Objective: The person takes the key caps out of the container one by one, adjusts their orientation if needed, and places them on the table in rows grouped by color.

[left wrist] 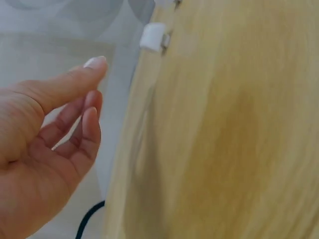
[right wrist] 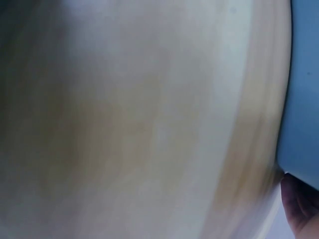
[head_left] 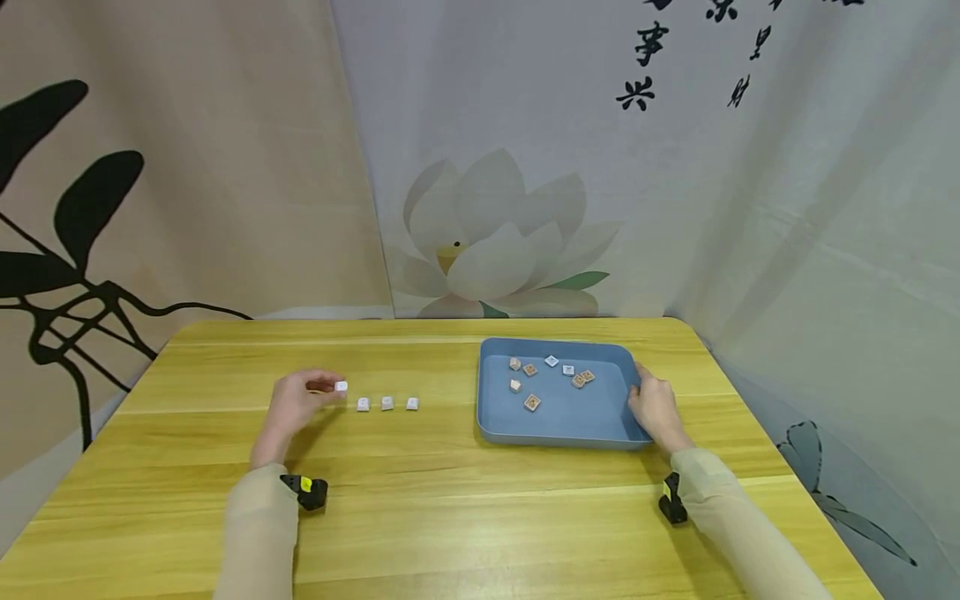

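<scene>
Between the thumb and fingers of my left hand (head_left: 298,407) is a small white keycap (head_left: 341,386), held a little above the wooden table. In the left wrist view the fingers of that hand (left wrist: 60,134) curl toward the thumb. Just to its right, three white keycaps (head_left: 387,403) sit spaced out in a row. My right hand (head_left: 657,408) grips the right edge of a blue rectangular tray (head_left: 570,427). Several small keycaps (head_left: 532,402) lie scattered in the tray, some white, others showing brownish undersides. The right wrist view shows only fingertips (right wrist: 294,201) at the tray's corner.
The wooden table (head_left: 450,517) ends at a back edge against a printed curtain (head_left: 510,233) with a lotus and writing. Black wrist cameras (head_left: 311,492) are strapped over both sleeves.
</scene>
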Tool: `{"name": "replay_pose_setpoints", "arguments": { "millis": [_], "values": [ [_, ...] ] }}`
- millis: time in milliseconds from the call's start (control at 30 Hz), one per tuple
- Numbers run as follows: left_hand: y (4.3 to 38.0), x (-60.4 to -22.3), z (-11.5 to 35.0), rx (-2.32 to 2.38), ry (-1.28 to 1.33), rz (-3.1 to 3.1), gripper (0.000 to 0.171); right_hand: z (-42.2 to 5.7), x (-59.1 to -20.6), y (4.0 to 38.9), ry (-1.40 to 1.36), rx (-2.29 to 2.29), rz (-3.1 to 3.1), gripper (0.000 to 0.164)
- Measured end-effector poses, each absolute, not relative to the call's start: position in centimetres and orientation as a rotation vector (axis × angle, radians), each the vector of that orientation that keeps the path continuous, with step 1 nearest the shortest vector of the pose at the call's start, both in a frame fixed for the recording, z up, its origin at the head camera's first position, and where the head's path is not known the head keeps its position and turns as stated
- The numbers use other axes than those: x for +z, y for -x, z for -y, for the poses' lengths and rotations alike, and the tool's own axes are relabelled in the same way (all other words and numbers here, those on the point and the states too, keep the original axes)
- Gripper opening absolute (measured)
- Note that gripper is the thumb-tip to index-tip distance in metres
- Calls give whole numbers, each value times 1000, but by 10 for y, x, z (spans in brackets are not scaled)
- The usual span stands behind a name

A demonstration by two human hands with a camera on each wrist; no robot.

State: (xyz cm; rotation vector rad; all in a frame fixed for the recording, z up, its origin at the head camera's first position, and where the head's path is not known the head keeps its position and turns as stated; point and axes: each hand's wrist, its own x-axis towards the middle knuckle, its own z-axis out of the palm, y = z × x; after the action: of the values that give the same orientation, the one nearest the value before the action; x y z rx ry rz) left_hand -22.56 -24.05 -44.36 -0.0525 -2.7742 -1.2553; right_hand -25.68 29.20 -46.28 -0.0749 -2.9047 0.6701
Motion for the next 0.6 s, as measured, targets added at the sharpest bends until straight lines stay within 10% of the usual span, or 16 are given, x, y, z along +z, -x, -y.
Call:
{"name": "replay_pose_setpoints", "arguments": {
  "millis": [600],
  "values": [
    [225, -452, 248, -1216, -5, 2984, 26, -291, -458, 255, 48, 696, 2884, 49]
  ]
}}
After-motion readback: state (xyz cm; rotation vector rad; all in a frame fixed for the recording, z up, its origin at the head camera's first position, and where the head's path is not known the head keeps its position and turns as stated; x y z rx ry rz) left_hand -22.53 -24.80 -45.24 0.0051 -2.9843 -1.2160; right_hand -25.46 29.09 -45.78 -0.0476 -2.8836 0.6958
